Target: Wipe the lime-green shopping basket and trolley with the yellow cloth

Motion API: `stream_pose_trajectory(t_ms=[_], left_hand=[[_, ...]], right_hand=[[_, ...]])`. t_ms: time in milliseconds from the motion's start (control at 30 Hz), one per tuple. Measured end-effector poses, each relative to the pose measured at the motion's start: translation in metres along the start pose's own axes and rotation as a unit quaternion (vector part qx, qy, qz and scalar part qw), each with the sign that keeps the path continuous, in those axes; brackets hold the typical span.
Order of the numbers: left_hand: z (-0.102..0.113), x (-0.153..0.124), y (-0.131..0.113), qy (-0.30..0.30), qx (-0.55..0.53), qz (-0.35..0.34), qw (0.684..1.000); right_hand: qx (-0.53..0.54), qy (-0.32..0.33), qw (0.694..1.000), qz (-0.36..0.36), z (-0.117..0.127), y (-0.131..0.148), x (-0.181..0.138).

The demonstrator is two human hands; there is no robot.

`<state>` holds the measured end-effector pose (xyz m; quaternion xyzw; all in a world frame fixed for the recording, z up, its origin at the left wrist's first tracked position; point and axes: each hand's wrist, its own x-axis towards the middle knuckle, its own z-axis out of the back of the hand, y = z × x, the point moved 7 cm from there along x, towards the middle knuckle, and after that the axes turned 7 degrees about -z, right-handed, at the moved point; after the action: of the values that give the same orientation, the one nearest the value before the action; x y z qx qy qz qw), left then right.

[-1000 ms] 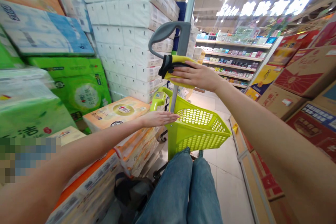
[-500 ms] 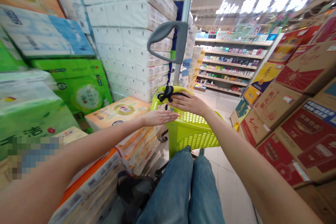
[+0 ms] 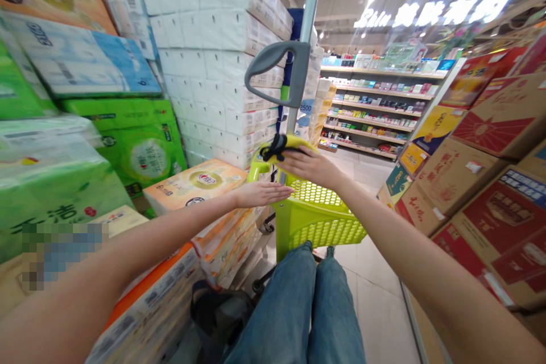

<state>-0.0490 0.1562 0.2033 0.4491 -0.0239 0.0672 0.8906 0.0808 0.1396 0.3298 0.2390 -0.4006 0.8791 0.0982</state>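
Note:
A yellow-green shopping trolley [image 3: 328,224] with a perforated basket stands in front of my knees. My right hand [image 3: 309,164] lies over its top bar, fingers stretched out flat beside a black strap [image 3: 274,148] wound on the bar. Lower and nearer to me, my left hand [image 3: 262,194] is held flat with straight fingers together, its tips at the basket's near edge; whether they touch it I cannot tell. Above both hands a grey loop handle [image 3: 279,73] is fixed on an upright metal pole [image 3: 310,5].
Stacked white tissue packs [image 3: 213,68] rise on the left, behind green packages [image 3: 140,148] and an orange-white carton [image 3: 200,182]. Cardboard boxes [image 3: 460,176] line the right side of the tiled aisle [image 3: 362,182]. Shelves of small goods [image 3: 375,105] stand ahead. A dark bag [image 3: 217,318] is beside my left leg.
The view has shifted slightly, so the trolley and surrounding stacks sit a little farther right. Both hands keep nearly the same pose relative to the trolley.

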Motion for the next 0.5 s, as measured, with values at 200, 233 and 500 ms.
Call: stream_pose_trajectory(t_ms=[200,233,500], left_hand=[[-0.011,-0.003,-0.001,0.012,0.039,0.005,0.999],[-0.009,-0.002,-0.001,0.015,0.035,0.005,0.999],[0.009,0.006,0.004,0.098,-0.058,0.002,0.993]], right_hand=[[0.015,0.02,0.997,0.078,-0.022,0.028,-0.028],[0.022,0.023,0.995,0.091,-0.017,0.021,-0.024],[0.052,-0.005,0.998,-0.023,0.037,-0.064,0.034]])
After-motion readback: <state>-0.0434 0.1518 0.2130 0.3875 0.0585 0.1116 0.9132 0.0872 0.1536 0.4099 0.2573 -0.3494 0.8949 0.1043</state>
